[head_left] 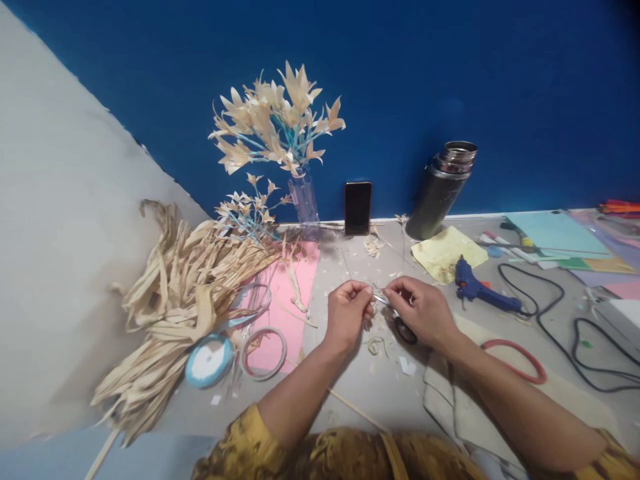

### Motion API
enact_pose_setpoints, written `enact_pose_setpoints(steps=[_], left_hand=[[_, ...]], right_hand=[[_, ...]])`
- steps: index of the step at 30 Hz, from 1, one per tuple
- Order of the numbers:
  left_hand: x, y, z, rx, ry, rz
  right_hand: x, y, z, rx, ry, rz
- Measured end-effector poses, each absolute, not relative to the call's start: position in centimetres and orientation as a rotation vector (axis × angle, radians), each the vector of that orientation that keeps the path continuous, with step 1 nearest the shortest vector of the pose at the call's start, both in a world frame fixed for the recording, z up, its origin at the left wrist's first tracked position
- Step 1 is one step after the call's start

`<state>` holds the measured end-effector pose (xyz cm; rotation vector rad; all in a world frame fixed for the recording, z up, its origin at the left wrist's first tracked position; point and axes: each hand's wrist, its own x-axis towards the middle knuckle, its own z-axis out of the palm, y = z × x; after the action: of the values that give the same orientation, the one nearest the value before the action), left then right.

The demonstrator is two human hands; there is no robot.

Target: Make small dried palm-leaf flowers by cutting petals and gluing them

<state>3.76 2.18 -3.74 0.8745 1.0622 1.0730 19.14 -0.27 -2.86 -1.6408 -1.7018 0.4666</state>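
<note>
R hand (423,310) curled closed round scissors (383,301), which sit btwn hands over bench (353,383). L hand (350,310) pinched tight by their tip, contents too small to tell. Blue ribbon spool (210,360): print unreadable.

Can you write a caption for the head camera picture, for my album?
Left hand and right hand close together near scissors, with pale flowers in a clear vase behind.

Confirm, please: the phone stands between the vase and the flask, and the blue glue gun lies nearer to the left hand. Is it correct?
Not quite: the head view shows the glue gun nearer to the right hand. The rest holds.
</note>
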Motion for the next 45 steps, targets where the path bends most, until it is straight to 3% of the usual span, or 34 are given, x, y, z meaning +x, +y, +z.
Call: enact_pose_setpoints(steps=[6, 25, 35, 45], left_hand=[[3.9, 2.2, -4.3, 0.825, 1.036, 0.987], [3.9, 1.9, -4.7, 1.149, 1.096, 0.925], [3.9, 1.7, -4.6, 1.172, 1.110, 0.947], [3.2, 2.9, -4.8, 0.677, 0.769, 0.929]], right_hand=[[19.4, -0.5, -2.9, -1.621, -1.843, 0.164], [19.7, -0.7, -2.8, -1.650, -2.104, -0.264], [19.4, -0.9, -2.7, -1.649, -2.116, -0.146], [20.4, -0.2, -2.9, -1.697, -1.988, 0.126]])
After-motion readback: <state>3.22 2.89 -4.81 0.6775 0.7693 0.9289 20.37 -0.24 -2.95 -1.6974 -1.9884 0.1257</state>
